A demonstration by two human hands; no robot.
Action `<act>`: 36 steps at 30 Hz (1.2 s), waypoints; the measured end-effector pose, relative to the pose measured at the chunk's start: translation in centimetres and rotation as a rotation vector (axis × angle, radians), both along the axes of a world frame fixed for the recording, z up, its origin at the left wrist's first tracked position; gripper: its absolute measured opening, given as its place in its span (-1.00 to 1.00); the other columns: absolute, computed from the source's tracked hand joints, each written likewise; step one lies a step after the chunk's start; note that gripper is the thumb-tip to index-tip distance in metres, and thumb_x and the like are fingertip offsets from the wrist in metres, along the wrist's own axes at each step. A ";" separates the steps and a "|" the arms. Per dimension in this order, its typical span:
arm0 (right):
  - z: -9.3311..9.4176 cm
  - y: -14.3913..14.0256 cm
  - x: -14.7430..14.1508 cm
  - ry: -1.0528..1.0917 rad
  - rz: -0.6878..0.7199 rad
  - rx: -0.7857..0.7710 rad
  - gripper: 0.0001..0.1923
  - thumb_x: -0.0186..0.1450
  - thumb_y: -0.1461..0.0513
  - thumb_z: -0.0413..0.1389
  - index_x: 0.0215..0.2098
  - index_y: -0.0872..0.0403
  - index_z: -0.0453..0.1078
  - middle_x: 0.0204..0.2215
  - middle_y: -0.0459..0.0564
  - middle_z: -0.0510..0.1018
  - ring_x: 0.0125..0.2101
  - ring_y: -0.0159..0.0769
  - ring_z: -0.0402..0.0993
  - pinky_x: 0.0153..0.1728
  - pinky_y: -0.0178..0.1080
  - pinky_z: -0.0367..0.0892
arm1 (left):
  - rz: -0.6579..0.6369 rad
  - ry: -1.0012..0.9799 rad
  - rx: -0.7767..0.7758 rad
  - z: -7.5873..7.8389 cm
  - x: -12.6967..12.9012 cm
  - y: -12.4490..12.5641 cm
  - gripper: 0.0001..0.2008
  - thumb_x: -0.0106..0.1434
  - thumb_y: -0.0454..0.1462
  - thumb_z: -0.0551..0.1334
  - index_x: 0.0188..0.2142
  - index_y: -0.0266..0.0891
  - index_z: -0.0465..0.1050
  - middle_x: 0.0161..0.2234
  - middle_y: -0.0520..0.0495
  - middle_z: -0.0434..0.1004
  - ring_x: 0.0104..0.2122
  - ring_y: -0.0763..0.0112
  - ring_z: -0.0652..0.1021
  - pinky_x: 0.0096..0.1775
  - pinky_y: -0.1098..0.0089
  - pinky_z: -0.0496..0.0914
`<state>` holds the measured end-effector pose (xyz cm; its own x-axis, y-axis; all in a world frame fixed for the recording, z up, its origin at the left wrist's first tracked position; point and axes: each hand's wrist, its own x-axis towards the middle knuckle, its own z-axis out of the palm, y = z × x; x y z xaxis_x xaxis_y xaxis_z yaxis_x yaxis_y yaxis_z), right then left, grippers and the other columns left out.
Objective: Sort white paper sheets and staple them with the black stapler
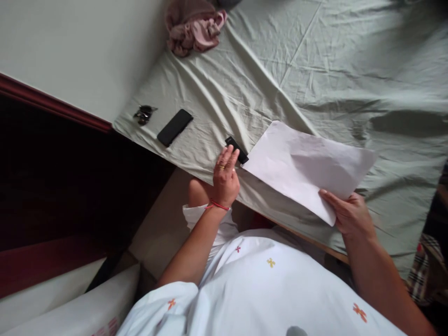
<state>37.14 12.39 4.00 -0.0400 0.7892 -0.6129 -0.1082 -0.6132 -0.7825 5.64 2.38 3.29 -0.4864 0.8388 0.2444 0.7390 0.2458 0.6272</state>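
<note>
My right hand grips the near corner of a white sheet of paper, which is lifted a little above the grey-green bedsheet. My left hand, with a ring and a red thread at the wrist, reaches to a small black flat object at the bed's near edge; its fingertips touch or lie over that object. Whether the fingers grip it is unclear.
A black phone and a bunch of keys lie on the bed's left corner. A pink crumpled cloth sits at the far edge by the pale wall. A checked fabric shows at the right edge.
</note>
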 end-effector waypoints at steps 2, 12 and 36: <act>0.0 -0.1 0.0 -0.018 -0.006 0.005 -0.48 -0.33 0.12 0.67 -0.45 0.07 0.64 -0.44 -0.03 0.71 -0.54 -0.35 0.55 -0.54 -0.37 0.48 | -0.091 0.062 -0.065 -0.3 0.0 0.1 -0.30 0.29 -0.51 0.05 0.35 -0.07 0.49 0.41 -0.11 0.47 0.49 0.24 0.34 0.52 0.01 0.12; -0.1 -0.6 0.0 -0.017 -0.038 -0.004 -0.48 -0.32 0.12 0.67 -0.45 0.08 0.64 -0.44 -0.02 0.71 -0.53 -0.36 0.55 -0.54 -0.38 0.48 | -0.169 0.115 -0.066 -2.9 -0.8 -0.2 -0.24 0.23 -0.53 0.04 0.36 -0.07 0.49 0.39 -0.10 0.48 0.46 0.25 0.40 0.47 0.04 0.24; 1.7 -5.4 2.5 -0.137 -0.137 -0.024 -0.61 -0.20 0.14 0.60 -0.49 0.02 0.57 -0.53 -0.07 0.66 -0.67 -0.31 0.49 -0.73 -0.34 0.42 | -0.010 -0.039 0.095 -1.6 0.0 0.7 -0.62 0.41 -0.25 0.25 0.19 -0.19 0.54 0.34 -0.30 0.49 0.42 0.04 0.41 0.44 0.02 0.29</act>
